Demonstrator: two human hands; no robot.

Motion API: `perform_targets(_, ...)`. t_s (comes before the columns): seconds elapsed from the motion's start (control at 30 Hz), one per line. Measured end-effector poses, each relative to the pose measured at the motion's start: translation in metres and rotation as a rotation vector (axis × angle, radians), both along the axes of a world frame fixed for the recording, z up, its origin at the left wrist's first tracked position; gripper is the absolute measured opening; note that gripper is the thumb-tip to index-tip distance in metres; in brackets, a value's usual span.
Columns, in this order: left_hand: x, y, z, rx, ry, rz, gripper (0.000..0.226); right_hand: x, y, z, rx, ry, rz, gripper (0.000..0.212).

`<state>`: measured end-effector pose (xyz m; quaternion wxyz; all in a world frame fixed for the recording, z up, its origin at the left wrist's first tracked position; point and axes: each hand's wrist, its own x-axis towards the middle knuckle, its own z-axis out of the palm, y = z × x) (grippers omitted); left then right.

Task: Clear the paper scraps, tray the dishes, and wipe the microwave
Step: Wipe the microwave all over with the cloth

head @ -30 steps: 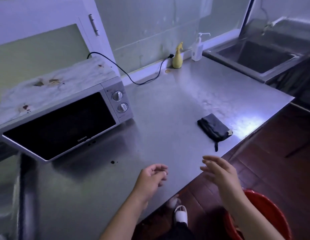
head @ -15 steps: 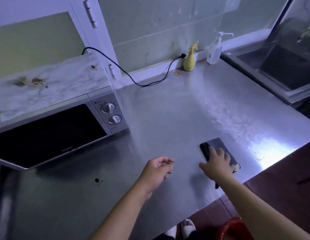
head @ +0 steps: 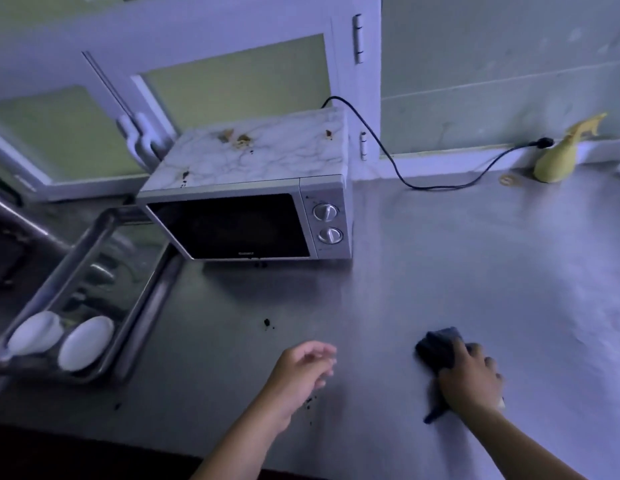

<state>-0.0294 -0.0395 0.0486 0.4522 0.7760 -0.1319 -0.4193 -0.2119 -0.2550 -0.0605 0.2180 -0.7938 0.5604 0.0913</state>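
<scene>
A silver microwave with a marbled, brown-stained top stands at the back of the steel counter, door closed. My right hand grips a dark cloth that lies bunched on the counter at the lower right. My left hand hovers just above the counter to the cloth's left, fingers loosely curled and holding nothing. A metal tray at the left holds two white dishes at its near end.
Dark crumbs dot the counter in front of the microwave and by my left wrist. The black power cord runs from the microwave to a wall socket. A yellow spray bottle stands against the back wall at the right.
My right hand reached onto the cloth, closed round it and bunched it. The view swung left, bringing the tray with dishes into sight. My left hand stayed hovering.
</scene>
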Motion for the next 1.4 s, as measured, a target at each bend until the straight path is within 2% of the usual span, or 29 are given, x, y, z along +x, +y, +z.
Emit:
perform_targets(0.13,-0.006,0.018,0.001,0.001,0.007,0.114,0.015,0.065,0.027,0.022,0.203,-0.46,0.14,0.034)
perform_targets(0.2,-0.005,0.028,0.004,-0.003,0.004,0.16,0.014,0.09,0.045,0.035,0.234,-0.593,0.171,0.025)
perform_targets(0.27,-0.002,0.037,0.007,-0.021,0.001,0.199,0.013,0.108,0.06,0.041,0.224,-0.646,0.255,0.026)
perform_targets(0.37,0.004,0.051,0.009,-0.031,0.008,0.221,0.014,0.122,0.067,0.039,0.189,-0.569,0.354,0.04)
perform_targets(0.47,0.016,0.066,0.009,-0.045,0.027,0.268,0.014,0.122,0.058,0.027,0.107,-0.37,0.439,0.068)
perform_targets(0.53,0.032,0.074,0.008,-0.062,0.029,0.303,0.013,0.125,0.048,0.021,-0.003,-0.241,0.47,0.075)
perform_targets(0.6,0.054,0.079,0.007,-0.084,0.011,0.315,0.013,0.13,0.042,0.016,-0.017,-0.109,0.515,0.07)
perform_targets(0.7,0.097,0.084,0.015,-0.145,-0.078,0.282,0.015,0.142,0.045,0.015,0.032,0.085,0.541,0.048)
perform_targets(0.87,0.214,0.064,0.065,-0.261,-0.336,0.158,0.02,0.196,0.05,0.058,0.109,0.088,0.401,0.029)
perform_targets(0.93,0.27,0.041,0.095,-0.304,-0.49,0.115,0.015,0.225,0.054,0.088,0.08,-0.033,0.322,0.021)
perform_targets(1.0,0.323,0.008,0.125,-0.313,-0.646,0.09,0.012,0.25,0.059,0.118,0.018,-0.231,0.235,0.009)
perform_targets(1.07,0.371,-0.031,0.147,-0.272,-0.741,0.071,0.01,0.27,0.067,0.15,-0.027,-0.45,0.163,0.014)
perform_targets(1.17,0.427,-0.09,0.16,-0.14,-0.788,0.018,0.007,0.288,0.078,0.191,0.014,-0.723,0.061,0.02)
perform_targets(1.23,0.454,-0.123,0.158,-0.012,-0.802,-0.017,0.018,0.291,0.083,0.209,0.078,-0.855,-0.011,0.02)
perform_targets(1.4,0.501,-0.174,0.139,0.181,-0.767,-0.012,0.04,0.283,0.087,0.218,0.153,-0.981,-0.091,0.025)
